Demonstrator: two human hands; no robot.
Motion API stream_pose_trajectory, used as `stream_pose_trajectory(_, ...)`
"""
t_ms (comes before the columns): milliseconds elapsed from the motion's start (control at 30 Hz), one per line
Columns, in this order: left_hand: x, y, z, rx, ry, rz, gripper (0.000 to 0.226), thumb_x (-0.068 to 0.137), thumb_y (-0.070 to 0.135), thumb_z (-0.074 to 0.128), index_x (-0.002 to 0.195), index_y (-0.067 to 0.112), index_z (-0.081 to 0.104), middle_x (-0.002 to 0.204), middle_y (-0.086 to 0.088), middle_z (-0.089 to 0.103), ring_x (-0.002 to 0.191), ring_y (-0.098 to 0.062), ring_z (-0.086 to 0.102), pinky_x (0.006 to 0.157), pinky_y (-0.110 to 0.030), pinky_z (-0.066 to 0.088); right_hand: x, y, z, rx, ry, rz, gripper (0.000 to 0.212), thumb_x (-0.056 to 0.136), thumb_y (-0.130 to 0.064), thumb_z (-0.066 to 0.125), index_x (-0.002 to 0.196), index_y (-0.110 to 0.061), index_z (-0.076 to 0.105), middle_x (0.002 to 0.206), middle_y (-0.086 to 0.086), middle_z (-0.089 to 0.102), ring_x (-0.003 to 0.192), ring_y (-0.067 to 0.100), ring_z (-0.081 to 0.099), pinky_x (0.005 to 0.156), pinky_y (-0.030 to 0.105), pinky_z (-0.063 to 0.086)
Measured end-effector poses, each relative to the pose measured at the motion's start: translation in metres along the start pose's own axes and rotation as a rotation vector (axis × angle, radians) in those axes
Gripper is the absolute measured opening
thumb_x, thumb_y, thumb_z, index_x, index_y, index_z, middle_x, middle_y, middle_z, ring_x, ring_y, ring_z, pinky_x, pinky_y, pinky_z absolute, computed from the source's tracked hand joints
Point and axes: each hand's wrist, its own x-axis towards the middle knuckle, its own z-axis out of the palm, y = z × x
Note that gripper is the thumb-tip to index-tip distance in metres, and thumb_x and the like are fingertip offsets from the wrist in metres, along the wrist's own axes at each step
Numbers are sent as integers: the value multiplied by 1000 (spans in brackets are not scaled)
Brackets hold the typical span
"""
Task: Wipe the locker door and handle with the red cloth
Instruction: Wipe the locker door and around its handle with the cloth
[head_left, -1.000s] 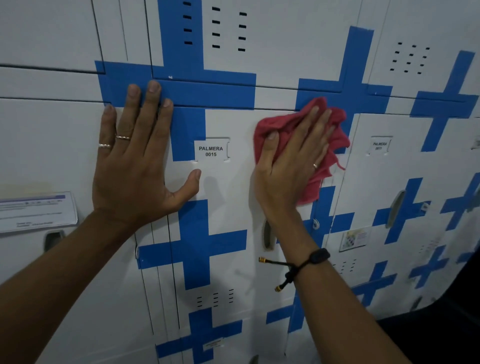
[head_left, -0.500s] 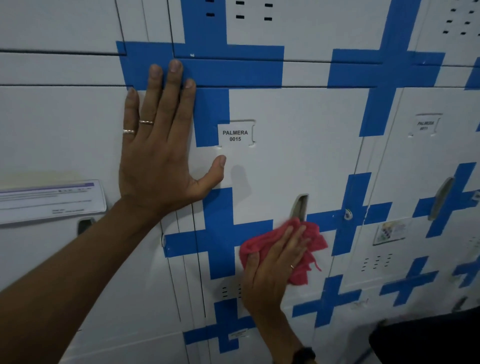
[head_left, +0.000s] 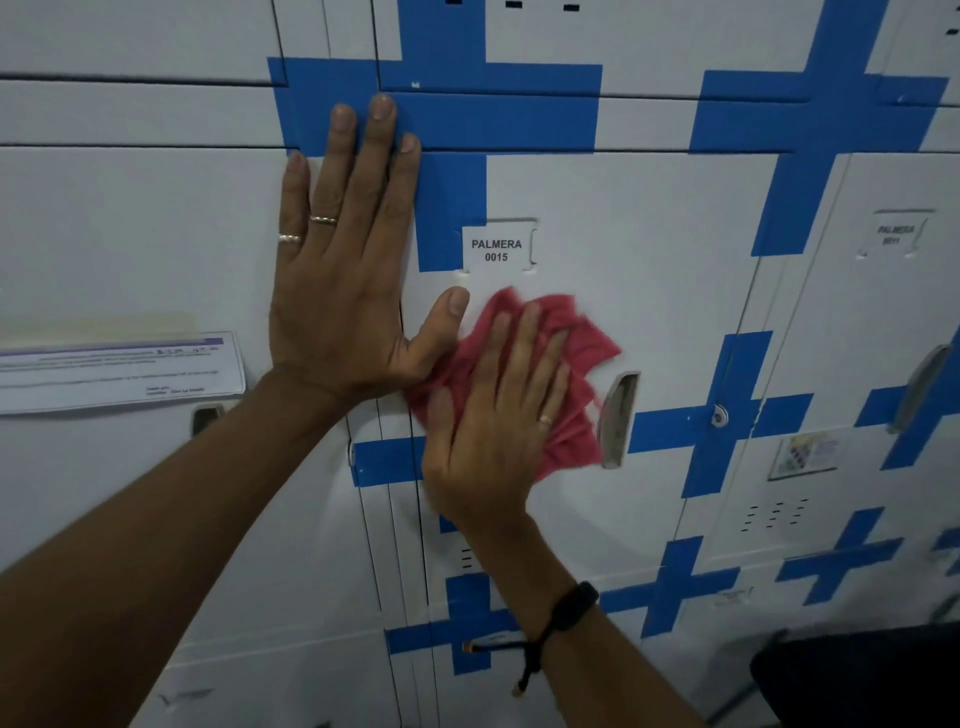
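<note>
Red cloth (head_left: 561, 364), under the flat-spread right hand (head_left: 498, 431), has moved up beside the flat-spread left hand (head_left: 348, 291).

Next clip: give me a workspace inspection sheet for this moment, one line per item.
Surface: white locker door with blue crosses, label PALMERA 0015.
Job's things: red cloth pressed flat on the door, just left of the recessed handle.
Clutter: paper notice on the neighbouring locker; small sticker on the right.
Grippers: left hand flat and open on the lockers; right hand flat on the cloth.
Cables: nothing seen.
Surroundings: more lockers; dark object at lower right.
</note>
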Motion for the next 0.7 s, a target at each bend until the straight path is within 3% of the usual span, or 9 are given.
stream_pose_trajectory(100, 0, -1, 0, 4, -1, 10, 95, 103, 68, 26, 168, 0, 24, 176, -24, 22, 164, -44, 18, 134, -58, 9, -40, 12, 1, 163, -92, -23, 63, 109, -41, 26, 164, -14, 14, 174, 1, 5, 162, 30, 4, 130, 54, 3)
stream_pose_trajectory(200, -2, -2, 0, 15, -1, 14, 94, 103, 67, 27, 169, 0, 23, 176, -23, 22, 164, -45, 18, 134, -58, 9, -57, 37, -5, 189, -15, 42, 53, 111, -39, 38, 161, -29, 25, 173, -8, 13, 161, 26, 13, 127, 56, 21)
stream_pose_trajectory(300, -2, -1, 2, 8, 7, 12, 94, 103, 67, 29, 169, 1, 23, 176, -23, 22, 164, -45, 18, 135, -57, 8, -53, 50, -19, 327, 65, 326, 82, 93, -29, 74, 160, -36, 28, 164, -2, 25, 151, 19, 29, 116, 41, 42)
stream_pose_trajectory(367, -2, -1, 2, 12, 10, 10, 94, 103, 67, 28, 169, 1, 22, 176, -23, 21, 164, -45, 18, 135, -57, 8, -50, 48, -30, 462, 21, 514, 88, 86, -24, 81, 156, -40, 31, 155, -8, 37, 141, 14, 42, 109, 34, 47)
stream_pose_trajectory(433, -2, -2, 2, 16, 12, 8, 94, 103, 67, 28, 169, 1, 22, 176, -23, 21, 164, -45, 18, 135, -56, 7, -52, 49, -33, 412, -1, 497, 47, 89, -28, 75, 132, -31, 56, 125, -9, 61, 115, 11, 58, 101, 38, 54)
stream_pose_trajectory(500, -2, -2, 2, 15, 11, 5, 94, 103, 67, 30, 169, 2, 21, 176, -23, 20, 164, -45, 17, 135, -55, 6, -59, 50, -34, 301, -9, 454, 13, 90, -31, 70, 98, -25, 62, 93, -12, 63, 91, 12, 60, 91, 43, 56)
stream_pose_trajectory(567, -2, -1, 1, 12, 12, 4, 93, 103, 67, 31, 170, 2, 21, 177, -22, 20, 164, -45, 17, 135, -55, 5, -64, 52, -45, 427, -79, 569, 15, 90, -28, 74, 93, -26, 60, 92, -13, 63, 91, 13, 62, 86, 37, 57)
stream_pose_trajectory(633, -2, -1, 2, 12, 16, 4, 93, 103, 67, 32, 170, 2, 21, 176, -22, 20, 164, -45, 17, 135, -55, 6, -69, 58, -63, 714, -262, 837, 14, 92, -17, 75, 97, -25, 66, 97, -6, 72, 90, 18, 70, 74, 28, 59)
stream_pose_trajectory(700, -2, -1, 2, 16, 19, 0, 93, 104, 67, 33, 170, 3, 22, 177, -22, 20, 164, -45, 18, 135, -56, 7, -77, 74, -76, 820, -485, 1137, 8, 95, -12, 71, 102, -17, 69, 108, 7, 75, 92, 22, 70, 76, 36, 60)
